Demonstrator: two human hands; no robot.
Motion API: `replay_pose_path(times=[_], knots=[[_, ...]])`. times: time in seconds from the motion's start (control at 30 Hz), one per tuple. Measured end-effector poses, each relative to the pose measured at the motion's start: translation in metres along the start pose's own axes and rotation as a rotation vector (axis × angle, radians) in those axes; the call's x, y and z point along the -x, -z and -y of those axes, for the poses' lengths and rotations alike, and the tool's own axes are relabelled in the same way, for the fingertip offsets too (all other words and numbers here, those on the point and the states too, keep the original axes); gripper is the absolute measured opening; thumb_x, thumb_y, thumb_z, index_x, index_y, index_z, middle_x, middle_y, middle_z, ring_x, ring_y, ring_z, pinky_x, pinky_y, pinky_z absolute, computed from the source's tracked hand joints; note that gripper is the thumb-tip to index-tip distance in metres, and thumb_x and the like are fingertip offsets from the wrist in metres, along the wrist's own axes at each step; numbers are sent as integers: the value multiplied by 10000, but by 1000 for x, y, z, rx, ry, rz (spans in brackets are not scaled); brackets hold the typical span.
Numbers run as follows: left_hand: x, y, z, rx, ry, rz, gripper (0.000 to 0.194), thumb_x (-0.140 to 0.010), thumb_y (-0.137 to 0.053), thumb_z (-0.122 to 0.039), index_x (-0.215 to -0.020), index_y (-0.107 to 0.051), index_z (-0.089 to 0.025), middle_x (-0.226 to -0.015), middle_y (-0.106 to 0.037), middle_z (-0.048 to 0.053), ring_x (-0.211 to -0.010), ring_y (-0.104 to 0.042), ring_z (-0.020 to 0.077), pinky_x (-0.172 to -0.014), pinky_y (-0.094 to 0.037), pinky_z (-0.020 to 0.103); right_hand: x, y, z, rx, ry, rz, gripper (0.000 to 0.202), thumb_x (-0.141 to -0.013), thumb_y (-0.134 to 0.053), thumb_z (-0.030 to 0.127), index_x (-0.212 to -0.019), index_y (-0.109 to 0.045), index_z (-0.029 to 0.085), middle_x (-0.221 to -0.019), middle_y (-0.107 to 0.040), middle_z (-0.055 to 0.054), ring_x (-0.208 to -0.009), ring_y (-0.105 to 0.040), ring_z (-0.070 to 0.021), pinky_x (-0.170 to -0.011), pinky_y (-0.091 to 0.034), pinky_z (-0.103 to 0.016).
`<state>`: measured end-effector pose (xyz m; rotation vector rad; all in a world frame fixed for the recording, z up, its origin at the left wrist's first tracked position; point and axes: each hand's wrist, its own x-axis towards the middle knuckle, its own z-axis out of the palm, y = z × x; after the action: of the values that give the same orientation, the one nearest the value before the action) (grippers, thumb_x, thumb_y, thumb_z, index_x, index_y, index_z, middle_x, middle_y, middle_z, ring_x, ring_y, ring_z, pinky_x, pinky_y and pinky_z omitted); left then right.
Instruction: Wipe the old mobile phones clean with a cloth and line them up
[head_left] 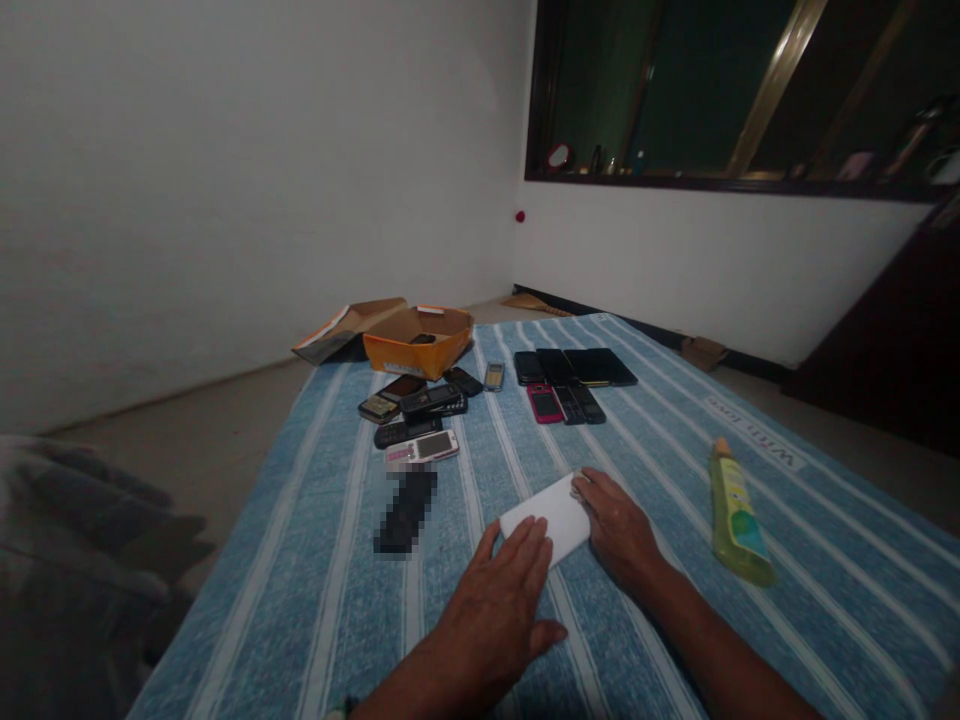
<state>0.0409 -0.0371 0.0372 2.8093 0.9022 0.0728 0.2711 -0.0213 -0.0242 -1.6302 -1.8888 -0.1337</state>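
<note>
A flat white rectangular slab [555,515] lies on the striped cloth in front of me; its exact kind I cannot make out. My left hand [499,610] rests on its near left part, fingers stretched flat and the thumb out to the side. At the far right corner, my right hand [615,520] has its fingers bunched together over the slab. A small greyish bit [577,484] shows at those fingertips, too small to name. Left of the slab lies a dark, pixelated object [406,512], with a white and pink phone [424,449] just beyond it.
Several old phones [431,400] lie piled before an open orange box [420,345]. Farther right, dark phones and a pink phone [544,403] sit in rows. A yellow-green bottle [739,520] lies on the right of the blue striped cloth [300,560].
</note>
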Motion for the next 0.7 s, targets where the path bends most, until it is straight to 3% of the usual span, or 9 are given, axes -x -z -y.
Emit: replay_pose_path(times=[0.2,0.37,0.7], knots=[[-8,-3,-2,47,-30,-36,772,-852,-590,-548,-1457,-343,-138,-1534,-304,177,-1440,-254,290,-1171,-199,563,0,-2,-1,43,10,9,331,-938,-401,149,-1164,-644,141,-1241,-619,-148,-1152,-584,-233,-995,-475,-357],[-15,-5,-5,55,26,-43,824,-850,-515,-644,-1447,-354,-99,-1532,-276,216,-1441,-243,308,-1160,-182,602,1,-3,-2,53,9,-3,331,-925,-412,133,-1156,-648,155,-1236,-627,-140,-1150,-588,-231,-984,-483,-357],[-11,-2,-10,-68,199,-68,820,-793,-655,-542,-1421,-402,-78,-1505,-323,240,-1402,-313,369,-1115,-268,638,-3,4,7,37,7,18,326,-944,-399,147,-1160,-642,168,-1227,-632,-128,-1139,-593,-226,-979,-485,-348]])
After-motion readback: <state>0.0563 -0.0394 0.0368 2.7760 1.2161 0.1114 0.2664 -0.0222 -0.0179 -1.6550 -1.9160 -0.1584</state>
